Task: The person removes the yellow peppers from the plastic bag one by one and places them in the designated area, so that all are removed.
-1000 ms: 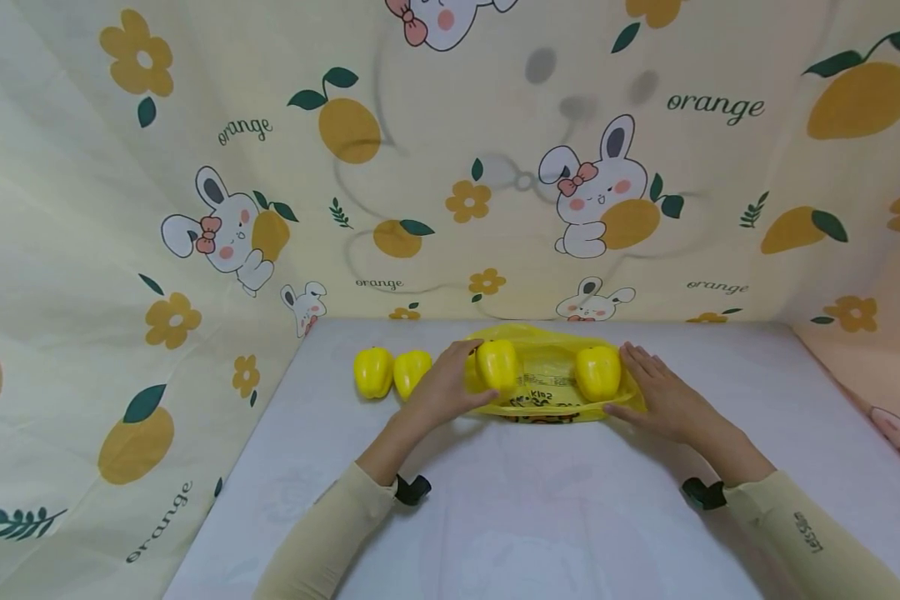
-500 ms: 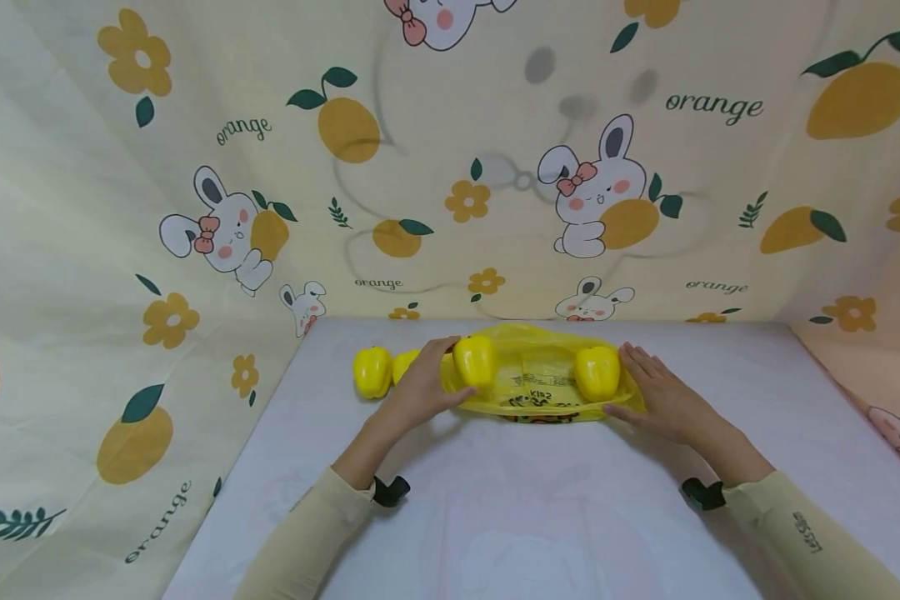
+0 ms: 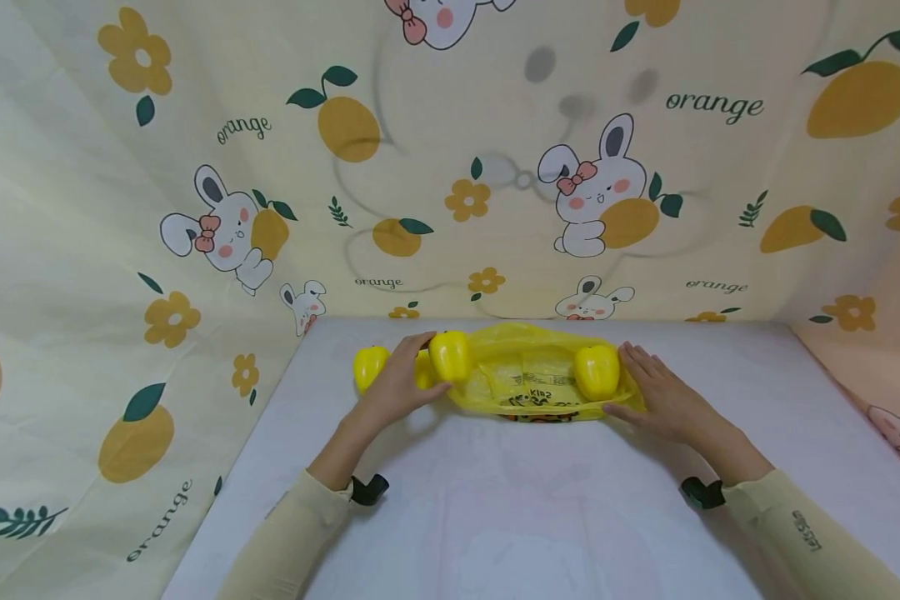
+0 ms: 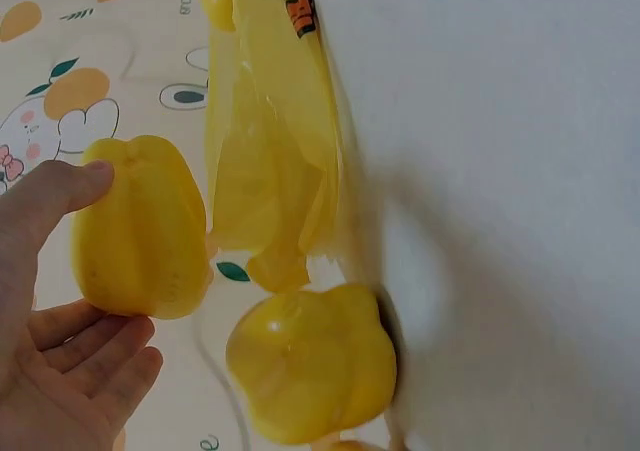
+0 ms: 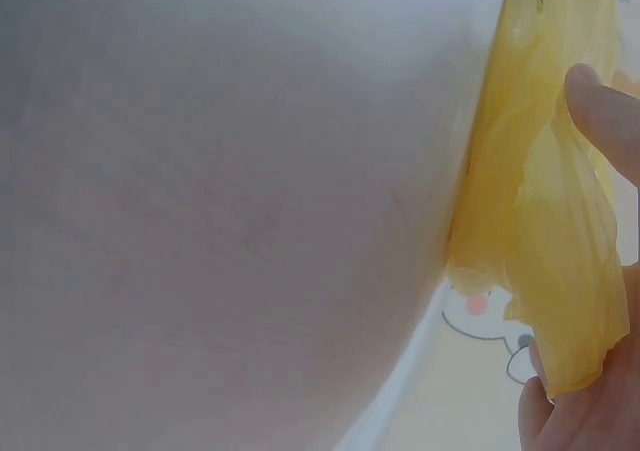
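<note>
My left hand (image 3: 397, 385) grips a yellow bell pepper (image 3: 450, 357) between thumb and fingers at the left end of a yellow plastic bag (image 3: 525, 392). The left wrist view shows this pepper (image 4: 142, 229) clear of the bag (image 4: 262, 141), with the thumb on one side and fingers on the other. A second pepper (image 3: 597, 372) lies in the bag's right end. Beside it my right hand (image 3: 667, 404) rests against the bag, fingers straight. In the right wrist view the thumb touches the bag's yellow film (image 5: 560, 241).
On the table (image 3: 525, 508), left of the bag, stands another yellow pepper (image 3: 371, 367), partly behind my left hand. A further pepper (image 3: 423, 372) shows between that hand and the gripped one. Behind the table hangs a printed cloth (image 3: 435, 108).
My left hand has moved left with its pepper, from over the bag to the bag's left edge, covering more of the peppers there. The right hand has stayed still.
</note>
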The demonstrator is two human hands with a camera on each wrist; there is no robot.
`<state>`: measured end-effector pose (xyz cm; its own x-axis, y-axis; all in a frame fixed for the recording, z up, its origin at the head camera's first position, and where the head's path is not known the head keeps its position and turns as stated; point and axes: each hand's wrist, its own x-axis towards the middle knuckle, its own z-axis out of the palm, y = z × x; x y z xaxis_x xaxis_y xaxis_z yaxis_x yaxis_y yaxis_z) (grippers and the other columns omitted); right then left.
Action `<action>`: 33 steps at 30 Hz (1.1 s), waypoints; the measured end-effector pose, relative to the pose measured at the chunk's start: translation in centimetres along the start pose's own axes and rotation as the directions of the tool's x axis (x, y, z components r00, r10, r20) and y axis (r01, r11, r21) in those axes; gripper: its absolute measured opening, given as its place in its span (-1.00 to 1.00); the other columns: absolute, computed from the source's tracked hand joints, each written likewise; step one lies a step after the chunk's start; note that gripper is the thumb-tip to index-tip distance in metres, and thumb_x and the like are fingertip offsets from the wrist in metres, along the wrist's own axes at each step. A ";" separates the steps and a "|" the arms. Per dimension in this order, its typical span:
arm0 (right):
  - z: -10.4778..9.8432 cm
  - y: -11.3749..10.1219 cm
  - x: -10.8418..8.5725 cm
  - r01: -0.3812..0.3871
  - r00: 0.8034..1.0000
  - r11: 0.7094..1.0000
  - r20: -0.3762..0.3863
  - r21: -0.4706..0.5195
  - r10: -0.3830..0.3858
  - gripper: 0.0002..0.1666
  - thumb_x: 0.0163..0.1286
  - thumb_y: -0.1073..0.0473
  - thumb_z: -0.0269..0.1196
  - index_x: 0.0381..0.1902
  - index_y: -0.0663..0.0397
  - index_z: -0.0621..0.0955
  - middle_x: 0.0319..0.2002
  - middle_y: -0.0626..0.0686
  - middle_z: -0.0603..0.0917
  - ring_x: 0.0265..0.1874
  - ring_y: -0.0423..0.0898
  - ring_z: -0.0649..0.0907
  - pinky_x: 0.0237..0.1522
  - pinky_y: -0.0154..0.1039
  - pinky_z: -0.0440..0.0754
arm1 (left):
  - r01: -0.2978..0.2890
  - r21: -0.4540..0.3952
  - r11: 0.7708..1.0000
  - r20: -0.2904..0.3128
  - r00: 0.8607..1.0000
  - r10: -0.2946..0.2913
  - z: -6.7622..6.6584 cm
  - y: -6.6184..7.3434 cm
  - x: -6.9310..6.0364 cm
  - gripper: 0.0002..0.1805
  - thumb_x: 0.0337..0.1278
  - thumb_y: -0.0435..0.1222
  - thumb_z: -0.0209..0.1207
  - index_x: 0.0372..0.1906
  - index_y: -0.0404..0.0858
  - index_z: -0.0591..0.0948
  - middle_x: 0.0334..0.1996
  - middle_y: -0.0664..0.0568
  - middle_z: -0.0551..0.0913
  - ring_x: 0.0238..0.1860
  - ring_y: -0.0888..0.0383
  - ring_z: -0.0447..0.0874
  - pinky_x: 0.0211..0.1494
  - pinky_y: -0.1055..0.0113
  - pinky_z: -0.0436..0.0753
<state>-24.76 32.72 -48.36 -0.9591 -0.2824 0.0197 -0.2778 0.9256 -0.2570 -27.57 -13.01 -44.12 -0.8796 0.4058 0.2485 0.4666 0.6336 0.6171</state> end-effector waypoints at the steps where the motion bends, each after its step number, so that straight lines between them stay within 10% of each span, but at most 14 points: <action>1: 0.0 0.0 0.0 0.000 1.000 1.000 0.001 0.001 0.000 0.44 0.38 -0.53 0.31 0.74 0.30 -0.06 0.72 0.35 -0.07 0.68 0.39 -0.02 0.67 0.31 -0.08 | 0.003 -0.001 1.000 -0.001 1.000 -0.003 -0.2 -0.1 -0.1 -0.03 0.21 -0.12 0.55 0.62 -0.25 0.31 0.50 -0.13 0.43 0.49 -0.11 0.45 0.61 -0.02 0.42; 33: -0.2 0.0 0.1 -0.002 1.000 1.000 0.002 0.008 0.002 0.40 0.40 -0.48 0.33 0.73 0.32 -0.03 0.72 0.37 -0.05 0.68 0.38 -0.01 0.67 0.33 -0.04 | 0.064 0.012 0.998 -0.032 0.997 -0.063 -5.4 -4.6 -2.4 0.00 0.20 -0.22 0.52 0.65 -0.22 0.23 0.53 -0.16 0.37 0.51 -0.18 0.38 0.62 -0.18 0.37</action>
<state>-24.87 32.74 -48.18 -0.9596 -0.2807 0.0176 -0.2752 0.9242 -0.2647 -28.12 -20.47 -43.51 -0.9099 0.3434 0.2326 0.4106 0.6660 0.6228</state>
